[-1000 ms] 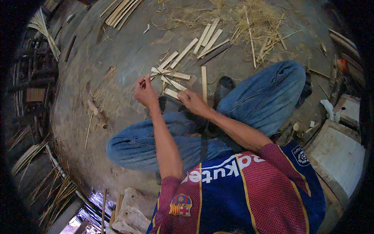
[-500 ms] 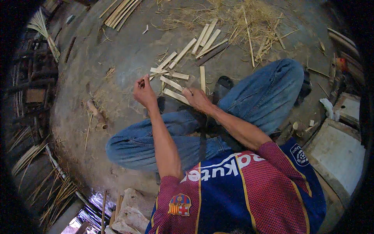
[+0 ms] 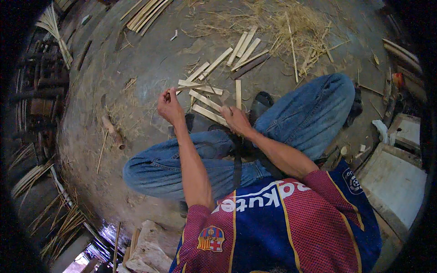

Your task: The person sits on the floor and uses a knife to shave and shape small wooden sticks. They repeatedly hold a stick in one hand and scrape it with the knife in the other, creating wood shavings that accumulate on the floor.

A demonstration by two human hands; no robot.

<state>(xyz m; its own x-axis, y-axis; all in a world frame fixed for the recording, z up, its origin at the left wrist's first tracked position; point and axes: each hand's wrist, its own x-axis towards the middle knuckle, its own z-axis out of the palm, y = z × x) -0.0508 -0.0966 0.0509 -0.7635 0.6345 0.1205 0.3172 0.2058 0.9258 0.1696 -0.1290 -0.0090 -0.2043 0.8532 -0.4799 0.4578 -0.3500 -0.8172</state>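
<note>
Several pale, flat bamboo strips [image 3: 210, 88] lie on the floor in front of me, some crossing each other. My left hand [image 3: 171, 109] is closed in a pinch at their left end; a pale strip end shows by the fingertips, but whether it is gripped I cannot tell. Closed too, my right hand [image 3: 236, 121] is at the near ends of two slanting strips [image 3: 207, 101]. A small dark piece shows at its fingers, too little to name. Beyond the right hand, a short strip [image 3: 238, 94] points away from me.
More strips [image 3: 246, 43] lie farther off beside a dark flat piece [image 3: 250, 65]. Thin shavings [image 3: 291, 27] are heaped at the back. A strip bundle [image 3: 145, 14] lies far left, and a bamboo tube [image 3: 112, 132] nearer. My jeans-clad legs [image 3: 305, 113] are folded around the work.
My right hand has shifted slightly to the right and toward me. The left hand stays almost in place, still pinched, while the whole view has moved a little.
</note>
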